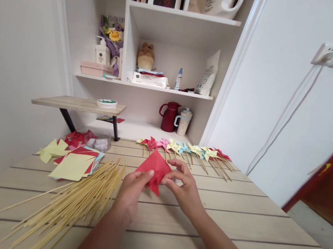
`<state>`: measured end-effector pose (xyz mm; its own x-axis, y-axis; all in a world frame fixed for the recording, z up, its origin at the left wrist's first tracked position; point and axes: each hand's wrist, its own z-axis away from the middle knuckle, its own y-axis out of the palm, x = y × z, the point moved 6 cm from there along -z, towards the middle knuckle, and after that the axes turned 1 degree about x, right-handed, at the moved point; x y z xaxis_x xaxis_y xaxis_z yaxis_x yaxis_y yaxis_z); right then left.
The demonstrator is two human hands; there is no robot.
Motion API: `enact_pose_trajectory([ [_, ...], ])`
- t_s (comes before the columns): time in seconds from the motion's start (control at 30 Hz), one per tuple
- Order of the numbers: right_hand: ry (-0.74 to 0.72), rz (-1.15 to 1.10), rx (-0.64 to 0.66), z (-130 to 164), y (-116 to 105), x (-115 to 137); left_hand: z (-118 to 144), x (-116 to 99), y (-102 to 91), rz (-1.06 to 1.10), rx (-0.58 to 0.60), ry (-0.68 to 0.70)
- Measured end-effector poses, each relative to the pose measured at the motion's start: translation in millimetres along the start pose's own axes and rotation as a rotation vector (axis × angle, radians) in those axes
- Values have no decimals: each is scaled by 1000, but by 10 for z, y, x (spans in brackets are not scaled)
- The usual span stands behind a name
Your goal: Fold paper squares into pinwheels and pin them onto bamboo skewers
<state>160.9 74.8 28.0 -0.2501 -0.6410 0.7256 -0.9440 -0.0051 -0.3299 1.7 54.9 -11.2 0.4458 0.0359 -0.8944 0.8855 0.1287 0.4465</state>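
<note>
Holding a square of thin red paper (150,163), partly folded, above the middle of a pale wood-plank tabletop (233,219) with dark seams, a person's two bare hands reach in from the near edge. The left hand (130,190) has the sheet clamped at its lower left, thumb pressed flat on top and the other fingers mostly hidden beneath. The right hand (186,188) is at the sheet's right side, thumb and forefinger drawn close together against the paper and the other fingers loosely curled (whether those two tips actually pinch it, I cannot tell). Left of the hands, a loose fan of slender tan wooden sticks (79,197) spreads toward the near edge. Beyond the sticks lies an untidy stack of square paper sheets (73,166), pale yellow on top with red and blue showing beneath; a cut pale-yellow paper shape (51,150) is just beside it. Behind the stack sits a clear plastic container (100,143) with white contents. Along the far side, right of centre, paper pinwheels on sticks (184,148) lie in a row, in red, pink, yellow and light blue. Behind them, in a white shelf unit (147,89), stand a dark red jug (170,118) and a speckled cream cup (183,123) with a pale blue handle.
</note>
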Motion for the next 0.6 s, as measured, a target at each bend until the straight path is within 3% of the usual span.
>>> enact_pose_trajectory([
  [0.17,82,-78,-21,-21,-23,-49,-8,0,4,-64,13,42],
  [0.37,84,-78,-69,-26,-84,-20,6,-16,29,-120,1,56],
  [0.6,87,-71,-22,-39,-91,21,14,-33,49,-193,-6,57],
])
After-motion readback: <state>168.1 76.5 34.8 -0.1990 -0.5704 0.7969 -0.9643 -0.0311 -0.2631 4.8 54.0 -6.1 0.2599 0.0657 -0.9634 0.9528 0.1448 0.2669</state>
